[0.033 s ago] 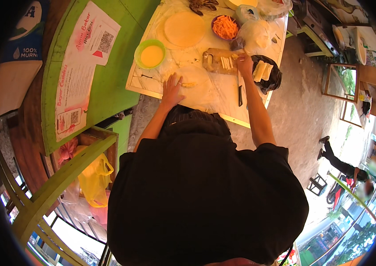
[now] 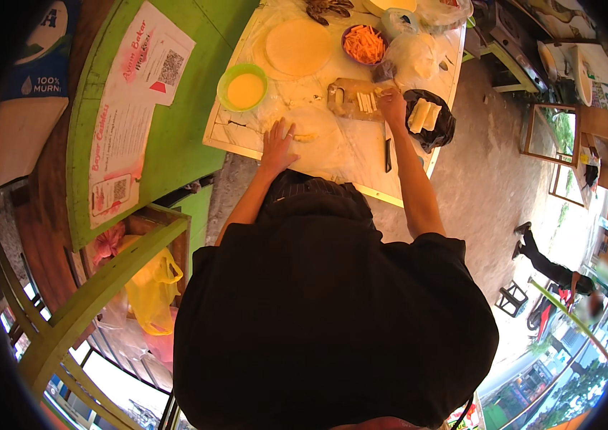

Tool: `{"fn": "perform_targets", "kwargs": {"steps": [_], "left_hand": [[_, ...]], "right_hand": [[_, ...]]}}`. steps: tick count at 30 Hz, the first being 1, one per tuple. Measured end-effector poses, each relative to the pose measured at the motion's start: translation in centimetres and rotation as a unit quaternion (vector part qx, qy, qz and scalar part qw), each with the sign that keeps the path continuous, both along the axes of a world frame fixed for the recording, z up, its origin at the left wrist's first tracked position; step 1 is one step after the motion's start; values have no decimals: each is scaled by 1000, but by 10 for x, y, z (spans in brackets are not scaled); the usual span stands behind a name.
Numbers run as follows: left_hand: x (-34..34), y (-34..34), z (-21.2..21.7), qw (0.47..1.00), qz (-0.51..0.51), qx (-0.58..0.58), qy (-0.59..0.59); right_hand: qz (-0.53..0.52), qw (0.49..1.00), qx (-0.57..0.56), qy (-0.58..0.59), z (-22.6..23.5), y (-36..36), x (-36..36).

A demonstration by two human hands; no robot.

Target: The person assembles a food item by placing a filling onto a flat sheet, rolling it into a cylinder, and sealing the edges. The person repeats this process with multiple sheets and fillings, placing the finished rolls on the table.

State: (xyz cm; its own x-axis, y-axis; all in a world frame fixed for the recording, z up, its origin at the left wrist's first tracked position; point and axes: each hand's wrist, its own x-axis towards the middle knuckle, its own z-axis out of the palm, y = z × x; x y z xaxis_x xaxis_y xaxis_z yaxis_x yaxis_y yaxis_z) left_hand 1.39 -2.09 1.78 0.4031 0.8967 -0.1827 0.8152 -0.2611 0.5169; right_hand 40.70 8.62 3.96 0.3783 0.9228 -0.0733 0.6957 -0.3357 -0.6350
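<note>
My left hand (image 2: pixel 278 147) lies flat with fingers spread near the table's front edge, at the left side of a thin round wrapper sheet (image 2: pixel 325 122). A small yellowish strip (image 2: pixel 306 136) rests on that sheet. My right hand (image 2: pixel 391 107) has bent fingers at the right end of a wooden cutting board (image 2: pixel 345 97); anything in its grip is too small to make out. Pale sticks (image 2: pixel 367 102) lie side by side on the board. Right of this hand, pale rolls (image 2: pixel 424 115) sit on a black plastic bag (image 2: pixel 446 129). A knife (image 2: pixel 388 155) lies beside my right forearm.
Behind the left hand stand a green bowl (image 2: pixel 224 96) of yellow liquid and a stack of round wrappers (image 2: pixel 299 46). Farther back are a purple bowl (image 2: pixel 345 54) of orange shreds and clear plastic bags (image 2: pixel 413 57). A green panel (image 2: pixel 182 132) borders the table's left.
My right hand has shifted very slightly at the end of the cutting board. The black bag sits a touch farther left. My left hand has stayed in place.
</note>
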Motion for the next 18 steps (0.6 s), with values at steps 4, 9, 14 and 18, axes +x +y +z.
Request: {"fn": "perform_targets", "kwargs": {"steps": [4,9,14,18], "left_hand": [[1,1,-3,1000,-2,-3,8],[-2,9,-11,1000,-7,18,1],[-1,11,-13,999,-13,28,-12],[-2,12,-14,999,-13,45,-9]], "right_hand": [[41,994,43,-97,-19,-24,-19],[63,979,145,-131,-27,-19,-28],[23,989,102,-108,-31,-21,-29],[-28,997,61,-28,-16,-23,-36]]}}
